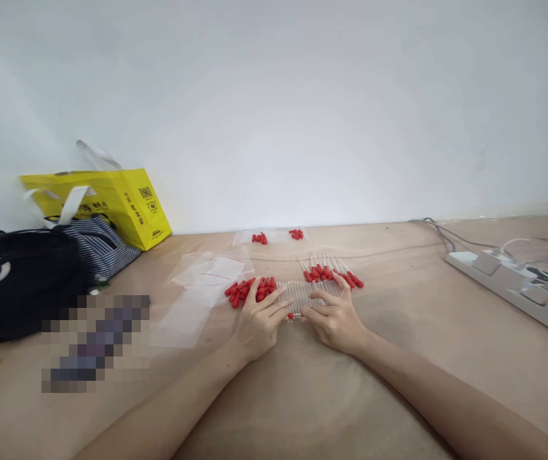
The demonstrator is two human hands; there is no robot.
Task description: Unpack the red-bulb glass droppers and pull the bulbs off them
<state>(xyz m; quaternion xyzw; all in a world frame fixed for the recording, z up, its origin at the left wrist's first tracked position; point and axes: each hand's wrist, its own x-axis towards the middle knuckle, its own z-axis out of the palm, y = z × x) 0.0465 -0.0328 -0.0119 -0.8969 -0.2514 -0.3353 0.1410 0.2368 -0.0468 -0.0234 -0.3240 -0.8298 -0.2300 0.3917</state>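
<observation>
A row of thin clear glass tubes (pixel 301 292) lies side by side on the wooden table, between my two hands. My left hand (pixel 258 326) rests over the row's left end, fingers spread and touching the tubes. From the right, my right hand (pixel 337 319) lays its bent, parted fingers on the same row. One small red rubber bulb (pixel 291 315) shows at the near edge of the tubes, close to the fingertips. Left of the row is a pile of loose red rubber bulbs (pixel 238 292), partly behind my left hand. Droppers with red bulbs (pixel 322 273) lie beyond my right hand, their glass tips pointing away.
Clear zip bags (pixel 185 313) lie left of the bulbs. A bag with red-bulbed droppers (pixel 277 236) lies near the wall. A yellow bag (pixel 132 204), a striped bag (pixel 94 246) and a black bag (pixel 19 281) stand left. A power strip (pixel 508 287) with cables sits right.
</observation>
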